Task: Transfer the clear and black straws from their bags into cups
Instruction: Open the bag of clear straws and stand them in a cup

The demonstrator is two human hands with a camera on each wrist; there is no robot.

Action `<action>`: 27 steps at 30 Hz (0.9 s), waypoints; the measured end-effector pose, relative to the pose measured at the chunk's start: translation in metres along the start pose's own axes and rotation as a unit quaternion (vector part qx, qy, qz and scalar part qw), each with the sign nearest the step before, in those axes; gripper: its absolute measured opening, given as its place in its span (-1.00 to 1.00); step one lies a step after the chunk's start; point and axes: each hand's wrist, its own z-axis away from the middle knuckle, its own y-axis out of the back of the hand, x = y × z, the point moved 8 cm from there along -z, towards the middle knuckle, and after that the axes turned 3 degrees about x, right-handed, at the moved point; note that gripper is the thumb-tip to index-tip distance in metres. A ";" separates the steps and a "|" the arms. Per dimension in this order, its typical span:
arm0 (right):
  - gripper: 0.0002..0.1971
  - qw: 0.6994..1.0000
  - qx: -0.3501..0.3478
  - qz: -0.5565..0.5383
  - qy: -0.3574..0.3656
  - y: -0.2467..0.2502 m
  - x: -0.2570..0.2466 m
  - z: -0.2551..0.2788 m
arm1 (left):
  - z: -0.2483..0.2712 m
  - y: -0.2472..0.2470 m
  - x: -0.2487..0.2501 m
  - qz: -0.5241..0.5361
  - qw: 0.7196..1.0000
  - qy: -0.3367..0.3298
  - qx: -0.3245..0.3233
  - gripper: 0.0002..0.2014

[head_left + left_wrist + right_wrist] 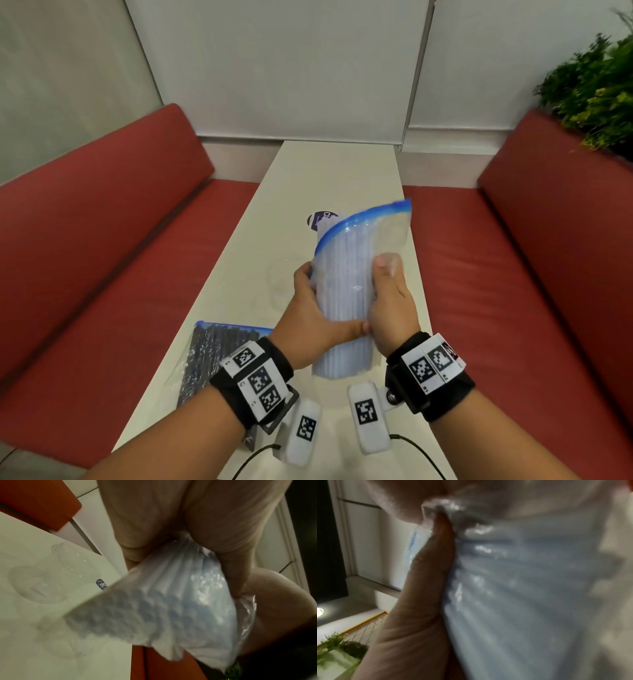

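Observation:
A zip bag of clear straws [346, 291] with a blue zip edge is held upright above the table, zip end up. My left hand [315, 315] grips its left side, thumb across the front. My right hand [390, 305] grips its right side, fingers curled round the plastic. The left wrist view shows the straw bundle's lower ends [130, 615] through the plastic. The same bag [530, 588] fills the right wrist view, blurred. A second zip bag with black straws [219, 356] lies flat on the table at the near left. Clear cups [41, 580] stand on the table, faint behind the bag [281, 277].
The narrow white table [329, 171] runs away from me between two red benches [102, 246], [534, 260]. A round dark sticker [320, 219] sits on the table behind the bag. A green plant [596, 85] stands at the far right.

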 end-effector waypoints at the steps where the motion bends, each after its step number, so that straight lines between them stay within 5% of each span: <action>1: -0.76 1.000 -0.004 0.010 0.016 -0.004 0.000 -0.002 | -0.003 0.007 -0.001 0.002 1.000 -0.008 0.014 0.09; 6: -0.70 0.981 -0.067 0.179 0.031 -0.014 0.023 -0.003 | -0.016 0.039 -0.014 0.037 0.997 -0.043 0.051 0.02; 10: -0.93 0.971 -0.068 0.230 -0.024 -0.011 0.051 0.004 | -0.013 0.040 -0.036 0.051 0.998 -0.023 -0.001 0.07; 12: -0.73 0.973 -0.080 0.212 -0.046 -0.014 0.059 0.006 | -0.013 0.036 -0.050 0.064 0.997 -0.003 -0.040 0.02; 16: -0.70 0.936 -0.133 0.322 -0.056 -0.019 0.064 0.012 | -0.017 0.024 -0.068 0.096 0.989 0.064 -0.094 -0.20; 22: -0.75 0.965 -0.092 0.173 -0.176 -0.002 0.084 0.009 | -0.028 0.005 -0.059 0.091 0.984 0.085 -0.127 -0.43; 27: -0.15 0.962 -0.066 0.193 -0.183 0.023 0.084 -0.006 | -0.044 -0.031 -0.059 0.090 0.963 0.142 -0.213 -0.35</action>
